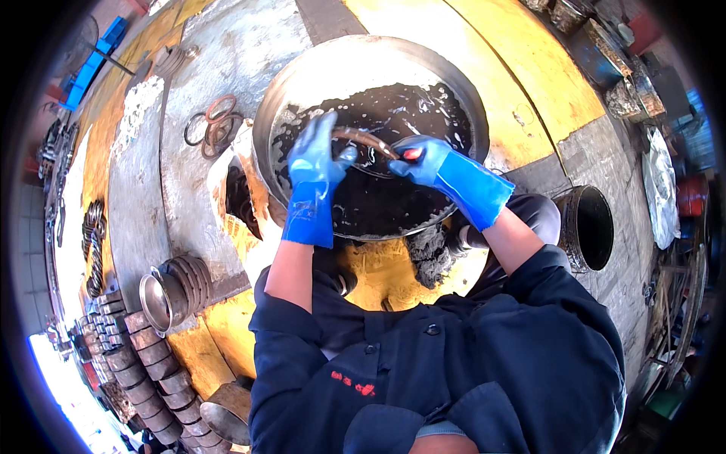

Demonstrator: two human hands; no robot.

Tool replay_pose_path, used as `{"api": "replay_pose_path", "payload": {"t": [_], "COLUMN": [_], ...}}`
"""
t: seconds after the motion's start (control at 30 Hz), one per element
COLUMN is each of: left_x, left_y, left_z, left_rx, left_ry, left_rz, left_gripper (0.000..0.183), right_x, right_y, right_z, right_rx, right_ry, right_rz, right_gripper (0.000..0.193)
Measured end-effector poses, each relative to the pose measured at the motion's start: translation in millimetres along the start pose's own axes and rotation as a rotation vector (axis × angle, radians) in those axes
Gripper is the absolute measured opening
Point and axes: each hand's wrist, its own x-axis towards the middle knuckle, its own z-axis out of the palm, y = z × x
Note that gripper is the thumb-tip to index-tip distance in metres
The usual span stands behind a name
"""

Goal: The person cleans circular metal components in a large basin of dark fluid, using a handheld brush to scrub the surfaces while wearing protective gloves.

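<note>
My right hand (425, 160), in a long blue rubber glove, is closed around one end of a curved brown ring-like piece (367, 139). A small red thing (412, 153) shows at its fingers; its kind I cannot make out. My left hand (314, 155), gloved alike, is at the piece's other end. Its fingers point away from me with the thumb apart, smeared by motion, so its grip is unclear. Both hands are over a wide round metal basin (266, 113) of dark liquid (393, 200) with pale foam or glare on the far side.
Left of the basin lie several loose rings (219, 125) and an open container (238, 193). Stacked metal rings (181, 287) and rows of cylindrical parts (147, 378) stand at lower left. A black bucket (590, 228) is at right. Dark sludge (431, 261) lies below the basin.
</note>
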Motion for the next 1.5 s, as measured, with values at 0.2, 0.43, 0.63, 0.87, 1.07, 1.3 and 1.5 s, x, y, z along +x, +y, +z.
{"api": "replay_pose_path", "payload": {"t": [0.2,0.43,0.63,0.87,1.07,1.3,1.5], "left_x": [3,-7,-4,4,2,-4,-3], "left_y": [-7,-20,-14,-9,-8,-5,-17], "left_z": [10,-7,-18,-12,-12,-11,5], "left_rx": [-0.111,-0.902,-1.067,-1.118,-1.199,-1.197,-1.287], "left_ry": [-0.302,-0.368,-0.315,-0.25,-0.255,-0.219,-0.322], "left_rz": [0.22,-0.488,-0.659,-0.686,-0.666,-0.606,-0.534], "left_gripper": [0.029,0.023,0.019,0.021,0.019,0.02,0.028], "right_x": [11,4,16,36,35,16,10], "right_y": [40,40,-11,14,11,-16,7], "right_z": [22,20,29,58,87,78,69], "right_rx": [-0.231,0.442,-0.005,0.0,0.859,1.06,-0.35], "right_ry": [0.077,0.045,0.39,0.121,0.109,0.027,0.109], "right_rz": [-0.221,0.439,-0.326,0.055,0.206,0.278,-0.029], "right_gripper": [0.018,0.019,0.023,0.024,0.024,0.028,0.046]}}
